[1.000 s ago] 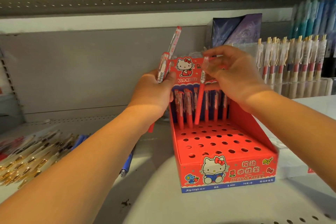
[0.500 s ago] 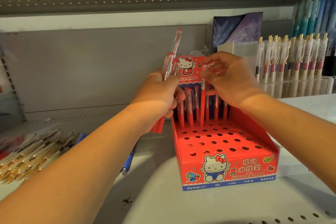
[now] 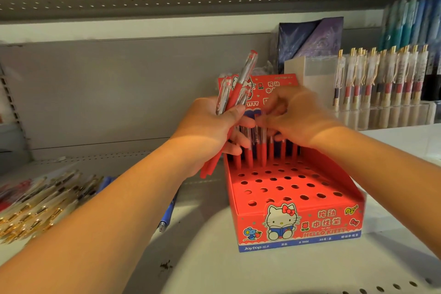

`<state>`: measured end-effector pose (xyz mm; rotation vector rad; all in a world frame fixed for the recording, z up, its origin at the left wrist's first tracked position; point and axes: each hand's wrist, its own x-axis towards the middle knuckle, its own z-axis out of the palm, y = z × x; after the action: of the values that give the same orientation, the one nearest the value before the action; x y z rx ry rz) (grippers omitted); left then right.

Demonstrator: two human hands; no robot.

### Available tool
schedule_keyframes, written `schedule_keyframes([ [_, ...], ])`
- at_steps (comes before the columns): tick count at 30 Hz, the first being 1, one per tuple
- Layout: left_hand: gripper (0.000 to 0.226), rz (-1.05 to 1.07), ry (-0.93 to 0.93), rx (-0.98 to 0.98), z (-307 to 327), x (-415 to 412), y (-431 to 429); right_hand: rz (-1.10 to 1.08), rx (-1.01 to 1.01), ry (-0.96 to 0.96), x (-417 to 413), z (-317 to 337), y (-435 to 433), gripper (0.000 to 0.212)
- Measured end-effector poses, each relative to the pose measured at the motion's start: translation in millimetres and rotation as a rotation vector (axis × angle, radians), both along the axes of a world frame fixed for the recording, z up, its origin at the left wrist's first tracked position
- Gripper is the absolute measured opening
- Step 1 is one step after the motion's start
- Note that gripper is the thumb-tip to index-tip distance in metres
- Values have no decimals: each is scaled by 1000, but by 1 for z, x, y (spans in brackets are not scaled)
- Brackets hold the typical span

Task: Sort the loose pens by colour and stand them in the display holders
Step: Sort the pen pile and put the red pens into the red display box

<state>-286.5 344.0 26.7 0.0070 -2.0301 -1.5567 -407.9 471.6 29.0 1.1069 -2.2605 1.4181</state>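
Note:
A red Hello Kitty display holder [image 3: 334, 200] with a perforated top stands on the shelf in front of me. Several red pens [image 3: 262, 154] stand in its back row of holes. My left hand [image 3: 210, 131] grips a bunch of red pens [image 3: 241, 79] just left of the holder's back card, their caps pointing up. My right hand [image 3: 303, 119] is blurred and hovers over the tops of the standing pens, with its fingertips close to my left hand's fingers. The blur hides whether it pinches a pen.
A blue pen [image 3: 167, 215] lies on the shelf left of the holder. A heap of loose gold-clipped pens [image 3: 43, 200] lies at far left. A clear holder of gold-clipped pens [image 3: 381, 83] stands at back right. The upper shelf [image 3: 214, 0] hangs close overhead.
My right hand lowered a red pen into the holder's back row and has dropped lower and leftward toward my left hand. My left hand with its bunch shifted slightly right.

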Motion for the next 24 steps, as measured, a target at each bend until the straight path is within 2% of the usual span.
schedule_keyframes([
  [2, 8, -9, 1, -4, 0, 0, 0, 29, 130, -23, 5, 0, 2, 15],
  [6, 7, -35, 5, 22, 0, 1, 0, 1, 198, 60, 9, 8, 9, 11],
  [8, 7, -47, 13, 31, 0, 1, 1, -41, 181, 177, 11, 12, 10, 1],
  [9, 8, -55, 23, 39, 0, 1, 1, -24, 118, 192, 14, 14, 9, 8],
  [11, 8, -78, 39, 55, 1, 1, 2, 165, -107, 29, 18, 18, 8, 19],
  [13, 9, -109, 47, 66, 1, 2, 3, 350, -257, -165, 22, 21, 9, 18],
  [19, 11, -154, 31, 59, 1, 5, 6, 509, -308, -290, 20, 14, 7, 17],
  [24, 16, -135, 29, 141, 3, 3, 7, 642, -431, -393, 19, 17, 8, 16],
])
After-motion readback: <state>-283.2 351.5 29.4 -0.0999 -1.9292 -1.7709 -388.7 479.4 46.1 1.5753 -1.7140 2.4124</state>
